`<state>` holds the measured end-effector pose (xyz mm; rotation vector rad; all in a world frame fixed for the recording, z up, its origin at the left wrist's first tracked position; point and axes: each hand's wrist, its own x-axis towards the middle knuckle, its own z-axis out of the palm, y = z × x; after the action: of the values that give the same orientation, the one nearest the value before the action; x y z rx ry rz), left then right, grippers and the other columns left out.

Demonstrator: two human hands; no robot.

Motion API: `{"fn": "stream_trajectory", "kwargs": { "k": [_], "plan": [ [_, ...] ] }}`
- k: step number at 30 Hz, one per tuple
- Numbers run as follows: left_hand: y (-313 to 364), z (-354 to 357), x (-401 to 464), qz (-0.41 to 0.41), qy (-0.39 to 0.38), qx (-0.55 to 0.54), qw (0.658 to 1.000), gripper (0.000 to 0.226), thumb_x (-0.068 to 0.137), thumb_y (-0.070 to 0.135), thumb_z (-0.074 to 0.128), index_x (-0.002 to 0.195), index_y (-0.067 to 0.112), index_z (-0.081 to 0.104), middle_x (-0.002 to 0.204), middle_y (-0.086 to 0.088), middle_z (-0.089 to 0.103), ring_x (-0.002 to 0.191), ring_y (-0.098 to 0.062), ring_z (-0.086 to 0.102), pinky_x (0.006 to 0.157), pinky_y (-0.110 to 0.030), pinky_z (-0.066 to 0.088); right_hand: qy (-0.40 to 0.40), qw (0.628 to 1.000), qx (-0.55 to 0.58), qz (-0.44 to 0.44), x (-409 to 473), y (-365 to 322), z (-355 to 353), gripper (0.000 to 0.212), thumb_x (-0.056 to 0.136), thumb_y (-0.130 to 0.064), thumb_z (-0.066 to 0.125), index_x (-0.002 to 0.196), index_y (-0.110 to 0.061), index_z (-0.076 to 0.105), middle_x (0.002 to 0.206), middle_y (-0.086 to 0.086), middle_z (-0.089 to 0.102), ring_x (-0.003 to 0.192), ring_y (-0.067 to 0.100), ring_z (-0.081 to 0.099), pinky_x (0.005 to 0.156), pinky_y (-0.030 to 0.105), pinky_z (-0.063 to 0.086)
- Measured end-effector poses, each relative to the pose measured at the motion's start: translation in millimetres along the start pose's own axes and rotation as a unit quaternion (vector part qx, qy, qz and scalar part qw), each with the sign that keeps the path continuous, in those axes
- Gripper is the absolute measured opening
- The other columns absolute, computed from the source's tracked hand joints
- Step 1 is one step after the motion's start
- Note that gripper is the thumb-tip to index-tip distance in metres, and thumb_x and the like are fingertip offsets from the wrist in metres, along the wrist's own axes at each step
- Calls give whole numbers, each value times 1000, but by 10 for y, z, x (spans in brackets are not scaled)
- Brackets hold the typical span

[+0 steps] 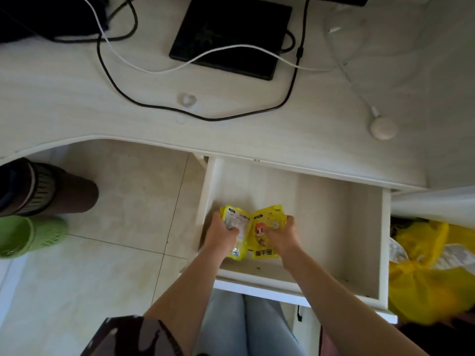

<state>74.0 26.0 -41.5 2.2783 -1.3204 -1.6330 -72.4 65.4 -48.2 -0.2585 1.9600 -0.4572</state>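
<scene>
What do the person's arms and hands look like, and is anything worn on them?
The left hand and right hand are bare: no gloves, rings or watch show. Both forearms are uncovered. A sleeve in a dark brown and grey blotched pattern covers the left upper arm.

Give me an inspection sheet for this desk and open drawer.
Surface: white desk, drawer pulled open.
Job's things: left packet and right packet, yellow, side by side in the drawer.
Clutter: black pad and white puck on the desk.
Hands: left hand grips the left packet; right hand grips the right packet.
Cables: black cable and white cable loop across the desk.
Surroundings: brown bin, green basket on the floor; yellow bag beside the drawer.
</scene>
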Motion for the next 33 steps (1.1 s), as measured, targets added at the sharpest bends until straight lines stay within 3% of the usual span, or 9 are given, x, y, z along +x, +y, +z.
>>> {"fn": "stream_trajectory", "kwargs": {
  "k": [5,10,15,19,22,25,29,31,33],
  "plan": [
    [-54,99,167,-39,-16,3,999,34,85,8,66,110,12,43,101,-9,60,90,-28,62,77,-46,57,-14,1000,-4,-3,89,114,111,51,82,-24,70,124,-22,40,103,5,58,93,25,62,72,40,59],
    [-119,133,263,-48,-8,38,998,31,87,11,64,107,15,42,100,-9,62,85,-25,62,73,-41,57,-12,999,-36,-15,144,189,131,51,83,-22,69,126,-18,41,106,7,59,95,26,61,76,41,57],
    [-173,138,294,-45,4,117,992,35,80,23,65,100,24,36,101,-8,63,91,-29,64,78,-44,57,-13,995,-94,-26,145,211,59,50,86,-26,67,128,-14,42,109,7,62,95,25,62,78,38,56],
    [-147,93,200,-34,5,138,990,41,80,8,63,114,19,41,104,-5,63,92,-24,63,77,-41,58,-8,987,-156,-49,77,172,-21,56,87,-22,67,135,-9,41,124,12,56,104,27,59,79,31,51],
    [-119,42,94,2,2,136,991,57,80,3,60,130,21,37,106,-3,63,95,-23,63,77,-41,58,-13,979,-196,-58,-24,116,-144,61,88,-6,61,142,-6,33,137,15,46,120,30,51,92,34,46],
    [-18,-76,-64,43,-6,125,991,59,85,1,60,136,19,36,114,-4,61,99,-23,63,68,-30,57,-18,967,-234,-98,-109,-19,-277,62,88,-7,59,143,-7,31,139,15,45,126,30,47,100,34,42],
    [87,-324,-305,117,-3,93,989,49,89,9,60,134,16,43,128,-6,56,114,-23,58,89,-36,53,-23,943,-276,-183,-303,-309,-343,49,90,-10,53,137,-8,41,132,13,52,119,27,51,96,33,44],
    [107,-474,-429,144,-1,73,987,43,91,13,59,132,17,46,124,-6,61,110,-20,60,88,-34,53,-35,925,-303,-227,-451,-441,-289,46,91,-11,52,135,-9,43,130,10,54,118,25,52,92,30,44],
    [114,-638,-543,167,20,48,985,37,93,15,57,129,17,49,117,-2,64,108,-15,60,84,-23,48,-45,906,-322,-270,-609,-553,-196,45,91,-11,52,135,-11,44,130,8,54,117,23,53,89,29,46]
  ]
}}
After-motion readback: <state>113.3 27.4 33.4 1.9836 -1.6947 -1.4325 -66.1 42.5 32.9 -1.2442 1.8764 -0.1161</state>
